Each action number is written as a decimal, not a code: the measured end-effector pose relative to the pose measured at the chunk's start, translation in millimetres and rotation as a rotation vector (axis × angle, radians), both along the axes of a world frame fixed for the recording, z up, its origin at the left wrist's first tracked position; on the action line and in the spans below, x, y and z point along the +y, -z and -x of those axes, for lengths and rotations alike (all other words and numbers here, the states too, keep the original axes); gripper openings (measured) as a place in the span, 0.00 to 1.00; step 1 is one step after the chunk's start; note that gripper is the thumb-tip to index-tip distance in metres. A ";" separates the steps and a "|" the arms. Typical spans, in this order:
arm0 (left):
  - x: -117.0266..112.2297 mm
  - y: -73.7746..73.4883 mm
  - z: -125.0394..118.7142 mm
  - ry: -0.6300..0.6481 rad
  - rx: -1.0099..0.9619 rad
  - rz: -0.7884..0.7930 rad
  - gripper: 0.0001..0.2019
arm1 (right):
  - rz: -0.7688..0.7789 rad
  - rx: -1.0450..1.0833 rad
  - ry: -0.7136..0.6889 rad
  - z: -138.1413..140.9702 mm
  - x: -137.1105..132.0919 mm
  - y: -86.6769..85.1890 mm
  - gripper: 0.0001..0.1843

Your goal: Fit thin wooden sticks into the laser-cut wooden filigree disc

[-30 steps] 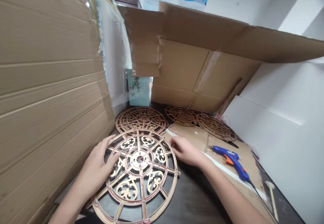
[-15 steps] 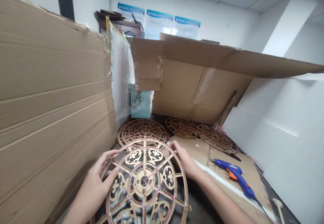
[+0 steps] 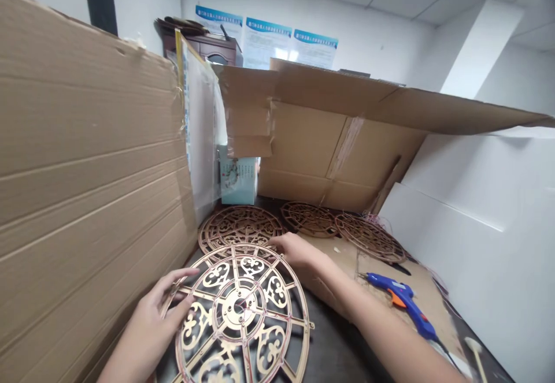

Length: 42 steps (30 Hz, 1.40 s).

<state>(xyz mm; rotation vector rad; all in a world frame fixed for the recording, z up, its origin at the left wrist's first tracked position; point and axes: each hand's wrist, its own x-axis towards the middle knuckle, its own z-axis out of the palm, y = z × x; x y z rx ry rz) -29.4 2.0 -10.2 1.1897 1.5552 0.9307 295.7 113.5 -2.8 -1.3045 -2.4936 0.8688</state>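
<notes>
A round openwork wooden panel [image 3: 239, 330], with scroll cut-outs and thin reddish wires along its rings, is tilted in front of me above the dark tabletop. My left hand [image 3: 155, 313] grips its left rim, the thumb over the front and the fingers stretched along the outer side. At the far right rim, my right hand [image 3: 295, 249] has its fingers curled down on the edge, and the fingertips are partly hidden. Just behind lies a similar stack of round panels [image 3: 221, 221], close to the right fingers.
Two more round panels [image 3: 310, 219] lie further back. A blue glue gun [image 3: 403, 296] rests on a cardboard sheet [image 3: 333, 261] at right, near a pale mallet-like tool [image 3: 476, 351]. Tall cardboard [image 3: 87, 169] walls off the left; a light blue box [image 3: 238, 181] stands behind.
The held panel has turned a little counterclockwise and shifted slightly left. My right hand has moved left along its far rim. My left hand keeps its place on the left rim.
</notes>
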 end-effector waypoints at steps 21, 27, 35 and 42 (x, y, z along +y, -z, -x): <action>-7.3 -22.4 -4.1 -0.143 -0.300 0.144 0.36 | -0.032 -0.003 0.109 -15.7 26.9 -16.6 0.14; -4.3 -24.6 -6.0 -0.145 -0.361 0.179 0.38 | 0.024 -0.034 0.082 -43.5 41.9 -24.1 0.20; -2.6 -24.6 -1.7 -0.151 -0.298 0.150 0.35 | -0.039 -0.240 -0.019 -24.3 29.6 -25.7 0.19; -3.9 -25.1 -3.8 -0.221 -0.294 0.097 0.31 | -0.205 -0.301 -0.017 11.4 5.4 -2.0 0.19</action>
